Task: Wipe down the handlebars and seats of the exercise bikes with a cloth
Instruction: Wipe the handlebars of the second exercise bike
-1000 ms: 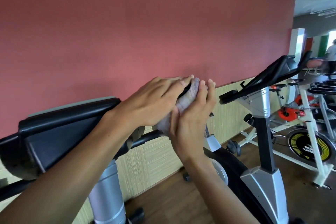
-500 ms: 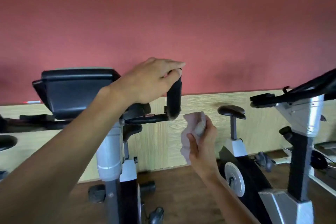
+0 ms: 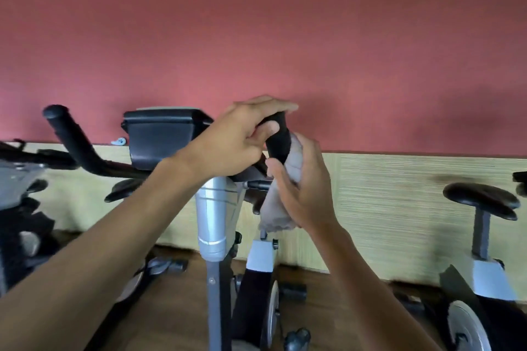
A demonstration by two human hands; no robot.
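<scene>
Returning from below the right grip [image 3: 278, 138], where it hung half a second ago, the cloth [image 3: 285, 185] is now wrapped against that grip's lower part, so wiping of this handlebar is judged to be resuming. The cloth is held by the right hand [image 3: 302, 182], fingers and thumb curled round it and the grip. The grip's top is clasped by the left hand [image 3: 242, 139], thumb pressed on its front. Left of the grip sit the console [image 3: 162, 134] and the left grip [image 3: 68, 131]; a seat [image 3: 482, 202] stands to the right. Behind the grip rise a red wall [image 3: 285, 37] and pale panelling [image 3: 399, 194]; below it lies a wooden floor [image 3: 176, 308].
</scene>
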